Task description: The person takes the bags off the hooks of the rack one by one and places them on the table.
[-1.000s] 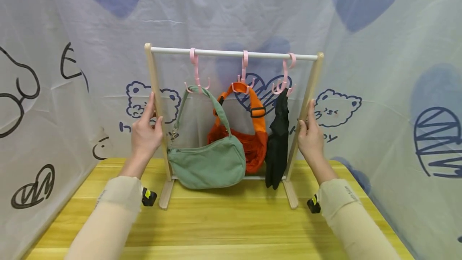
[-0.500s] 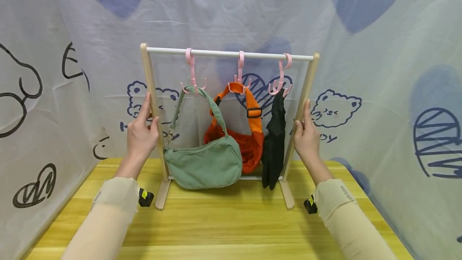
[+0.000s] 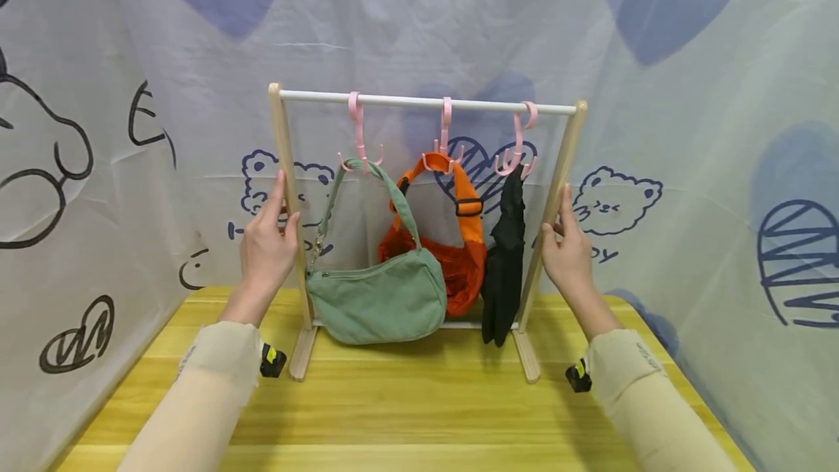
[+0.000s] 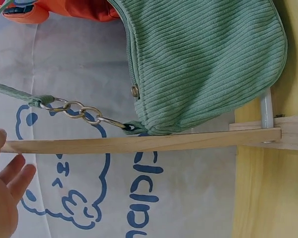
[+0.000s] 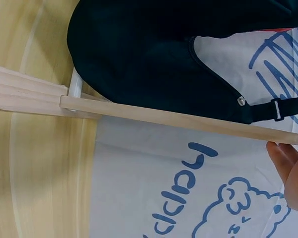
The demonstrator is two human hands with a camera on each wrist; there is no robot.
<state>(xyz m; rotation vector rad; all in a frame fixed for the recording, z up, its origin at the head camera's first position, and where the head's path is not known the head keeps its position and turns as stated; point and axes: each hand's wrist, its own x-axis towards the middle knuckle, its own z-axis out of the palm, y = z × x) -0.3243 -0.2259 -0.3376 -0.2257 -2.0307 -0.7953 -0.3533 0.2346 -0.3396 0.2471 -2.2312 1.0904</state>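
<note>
Between my two hands stands a small garment rack (image 3: pixel 429 101) with pale wooden posts and a white top rail. My left hand (image 3: pixel 267 250) grips its left post, index finger pointing up along the wood. On the opposite post my right hand (image 3: pixel 567 250) has a like grip, thumb in front. From pink hooks (image 3: pixel 358 130) hang a green corduroy shoulder bag (image 3: pixel 380 301), an orange bag (image 3: pixel 467 268) partly behind it, and a black bag (image 3: pixel 503 268) turned edge-on. The left wrist view shows the green bag's metal chain (image 4: pixel 79 111) beside the post.
The rack's wooden feet (image 3: pixel 303 355) rest on a yellow wood-grain table (image 3: pixel 406 414). Close behind hangs a pale cloth (image 3: pixel 446 13) printed with blue hearts and bears, which also closes in both sides.
The rack, bags and both hands have shifted slightly left against the backdrop, mostly in the first half second. The head view has since turned a little left. Both hands stay on the posts.
</note>
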